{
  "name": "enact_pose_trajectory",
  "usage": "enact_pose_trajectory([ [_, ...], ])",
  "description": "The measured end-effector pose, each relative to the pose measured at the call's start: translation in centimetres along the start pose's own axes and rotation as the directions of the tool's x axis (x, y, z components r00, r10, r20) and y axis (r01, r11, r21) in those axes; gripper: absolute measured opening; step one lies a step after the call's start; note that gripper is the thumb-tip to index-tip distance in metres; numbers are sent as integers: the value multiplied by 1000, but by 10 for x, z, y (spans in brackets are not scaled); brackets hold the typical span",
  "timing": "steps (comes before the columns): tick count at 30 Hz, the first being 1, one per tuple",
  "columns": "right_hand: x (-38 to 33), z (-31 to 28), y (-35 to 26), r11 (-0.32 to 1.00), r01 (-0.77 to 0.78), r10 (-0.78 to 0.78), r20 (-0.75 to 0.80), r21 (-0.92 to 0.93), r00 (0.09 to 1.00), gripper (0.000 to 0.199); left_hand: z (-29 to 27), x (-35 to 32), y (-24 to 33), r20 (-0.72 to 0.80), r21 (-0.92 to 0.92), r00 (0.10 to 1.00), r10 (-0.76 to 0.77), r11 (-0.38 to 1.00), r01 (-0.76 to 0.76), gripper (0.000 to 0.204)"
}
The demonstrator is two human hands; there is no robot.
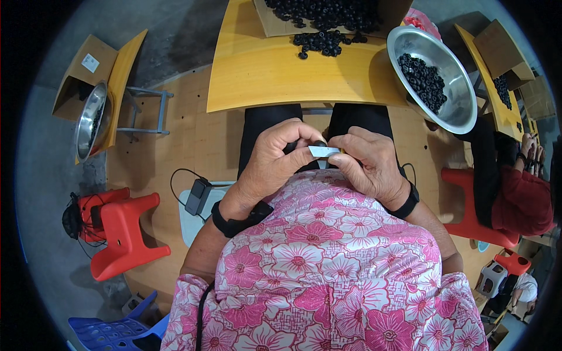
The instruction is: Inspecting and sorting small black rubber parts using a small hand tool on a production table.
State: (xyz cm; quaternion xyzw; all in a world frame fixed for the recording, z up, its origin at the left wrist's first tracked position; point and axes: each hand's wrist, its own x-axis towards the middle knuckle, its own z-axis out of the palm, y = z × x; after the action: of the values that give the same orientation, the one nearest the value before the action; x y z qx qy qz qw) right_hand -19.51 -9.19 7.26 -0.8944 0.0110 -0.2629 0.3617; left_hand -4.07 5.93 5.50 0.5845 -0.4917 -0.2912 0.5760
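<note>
Above my lap, my two hands meet around a small flat blade (321,151) with a slanted, shiny face. The fingers of my right hand (370,158) pinch its right end. My left hand (280,153) is closed, with thumb and forefinger gripping a small black round part (319,143), which shows just behind the blade. The blade's left end touches or nearly touches my left thumb; which of the two I cannot tell. Much of the black part is hidden by fingers and blade. A dark band circles each wrist.
Ahead, a yellow table (275,82) bears a cardboard box (275,28) of black parts, with a loose pile (322,44) before it. A steel bowl (462,88) holding more stands at its right corner. Red stools (126,237) are at left; a person in red (524,199) sits at right.
</note>
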Motion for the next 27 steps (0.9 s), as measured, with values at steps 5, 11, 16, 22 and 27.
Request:
enact_pose_trajectory([
  [5,-1,0,1,1000,-19,19,26,-1,999,25,1,1,2,21,15,1000,-20,1000,19,26],
  [11,-5,4,6,983,-179,182,-94,41,979,19,1,-5,2,33,-50,993,-117,992,118,20],
  [16,1,6,-3,957,-195,224,-119,215,967,14,0,-4,-2,25,-76,984,-176,981,177,17],
  [22,2,4,-1,958,-50,78,-90,283,993,31,10,4,-2,-6,-210,992,-128,970,124,11],
  [27,0,10,10,993,17,5,-195,115,981,35,11,4,-8,126,-570,907,-402,719,398,8],
])
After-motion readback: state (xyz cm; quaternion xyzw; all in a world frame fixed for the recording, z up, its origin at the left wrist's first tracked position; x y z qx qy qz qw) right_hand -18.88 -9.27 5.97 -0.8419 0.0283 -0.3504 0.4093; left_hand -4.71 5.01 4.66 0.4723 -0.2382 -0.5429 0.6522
